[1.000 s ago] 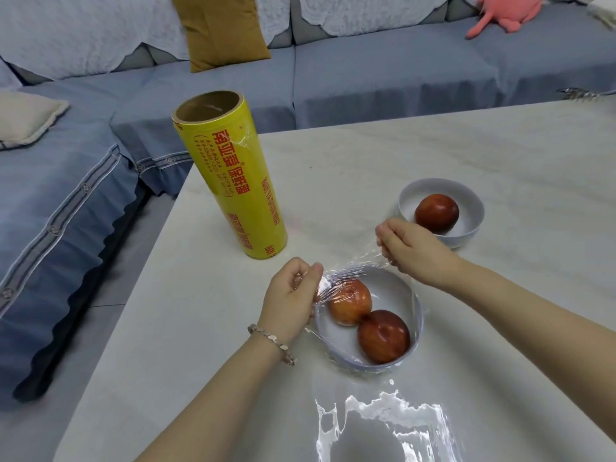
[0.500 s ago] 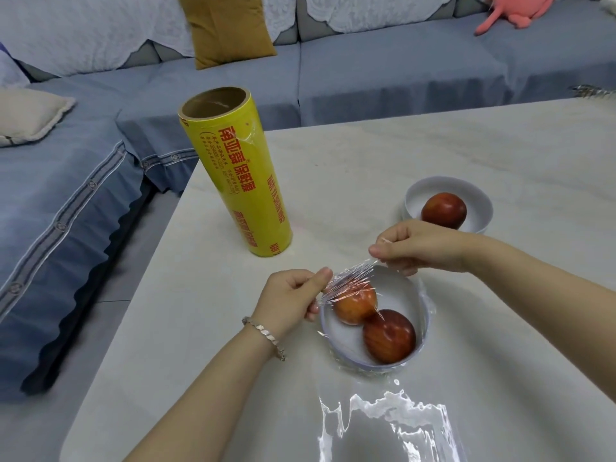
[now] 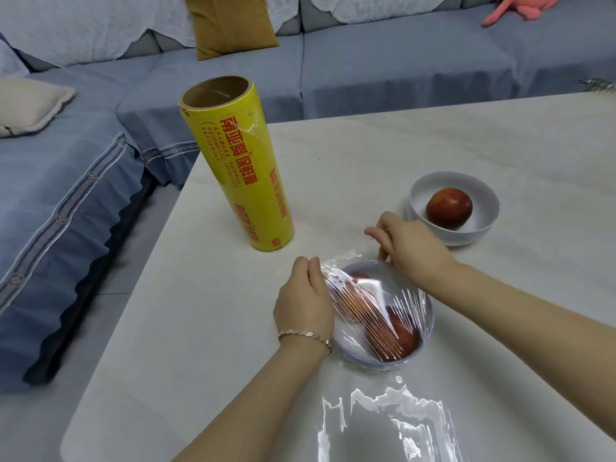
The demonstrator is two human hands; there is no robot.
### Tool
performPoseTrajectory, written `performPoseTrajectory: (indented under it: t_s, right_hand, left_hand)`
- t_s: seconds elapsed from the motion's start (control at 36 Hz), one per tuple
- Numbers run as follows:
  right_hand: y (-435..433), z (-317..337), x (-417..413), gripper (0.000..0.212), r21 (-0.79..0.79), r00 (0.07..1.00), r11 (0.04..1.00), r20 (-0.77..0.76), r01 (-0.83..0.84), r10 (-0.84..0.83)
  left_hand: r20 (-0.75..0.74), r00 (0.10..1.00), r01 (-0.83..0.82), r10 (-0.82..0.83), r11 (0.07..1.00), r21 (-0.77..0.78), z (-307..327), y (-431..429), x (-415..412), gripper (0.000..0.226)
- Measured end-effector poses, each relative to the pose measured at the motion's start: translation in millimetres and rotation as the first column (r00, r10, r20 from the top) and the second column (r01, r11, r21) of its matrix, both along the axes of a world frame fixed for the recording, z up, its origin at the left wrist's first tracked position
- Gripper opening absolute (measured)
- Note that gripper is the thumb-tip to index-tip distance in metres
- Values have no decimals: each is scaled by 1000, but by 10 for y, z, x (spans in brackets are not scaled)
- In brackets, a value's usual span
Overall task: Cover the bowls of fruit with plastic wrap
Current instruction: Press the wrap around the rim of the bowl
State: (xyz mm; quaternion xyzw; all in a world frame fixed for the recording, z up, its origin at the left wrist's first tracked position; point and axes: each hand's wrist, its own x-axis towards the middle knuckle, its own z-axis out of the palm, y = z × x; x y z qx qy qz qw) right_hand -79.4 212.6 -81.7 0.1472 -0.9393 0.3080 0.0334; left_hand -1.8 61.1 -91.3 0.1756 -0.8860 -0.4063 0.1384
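Nearest the desk's front edge: a loose sheet of clear film [image 3: 393, 425] lies crumpled flat on the pale marble-patterned desk [image 3: 466, 145], just in front of the near bowl.

Near bowl [image 3: 428, 323]: white, standing toward the front of the desk, roughly mid-width. Two red fruits [image 3: 401, 335] inside, seen through plastic wrap [image 3: 366, 311] drawn across the opening. The wrap is stretched into fine ridges running from the bowl's left rim toward its front; it covers most of the opening and is bunched at the far-left rim.

Left hand [image 3: 305, 303]: pressed against the bowl's left side, fingers closed together, pinching the gathered edge of the wrap at the rim. A thin bracelet [image 3: 305, 336] sits on the wrist.

Right hand [image 3: 408, 248]: at the bowl's far rim, fingers curled downward onto the wrap's edge; thumb and forefinger appear to grip film, though the exact contact is hidden by the hand.

Far bowl [image 3: 416, 198]: white, uncovered, just beyond the right hand, toward the desk's right side. One red fruit [image 3: 449, 208] in it.

Wrap roll [image 3: 238, 165]: yellow, standing upright and leaning slightly in view, near the desk's left edge, well apart from both bowls. Red print on its label; cardboard core open at top.

Beyond the desk's far edge: blue sofa [image 3: 383, 61] with a mustard cushion [image 3: 230, 25] and a pink soft toy [image 3: 520, 5]
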Motion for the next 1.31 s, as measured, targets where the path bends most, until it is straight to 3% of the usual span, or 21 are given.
performPoseTrajectory:
  t_s: [0.08,0.17,0.25,0.39,0.47,0.53,0.64,0.72,0.86,1.03,1.31]
  right_hand:
    - [3,31,0,31,-39,1000,999,-16,11,-12]
    - [27,136,-32,40,-117,978,993,207,-15,39]
    - [57,215,-66,47,-232,885,972,456,19,91]
    - [114,272,-141,48,-168,776,975,591,-147,219]
    - [137,301,-177,44,-290,714,940,619,-180,328]
    - [150,290,-192,36,-342,724,923,590,-178,358]
    - [104,185,-150,29,-326,834,928,451,-177,318]
    - [73,55,-111,28,-161,937,968,262,-193,231]
    - [15,23,-8,30,-15,983,987,85,-159,160]
    - [-24,12,34,30,-68,995,993,19,-94,95]
    - [-59,-72,108,33,-187,998,980,4,61,-61]
  left_hand:
    - [-128,992,-2,8,999,49,78,42,46,28]
    - [-125,992,2,19,986,167,89,45,34,36]
    - [-94,996,21,4,963,269,82,31,-14,38]
    - [-77,989,145,-130,958,246,117,-28,-52,37]
    - [-40,977,212,-208,950,230,114,-87,-56,38]
    - [-31,969,244,-244,941,236,123,-102,-37,39]
    - [17,961,267,-275,945,188,111,-103,-4,43]
    - [84,975,200,-208,976,87,61,-94,-10,43]
    - [134,990,32,-34,999,14,-5,-22,-35,45]
    - [20,999,-48,45,986,160,-20,-4,-110,41]
    - [-58,994,-79,91,980,184,-63,-8,-123,40]
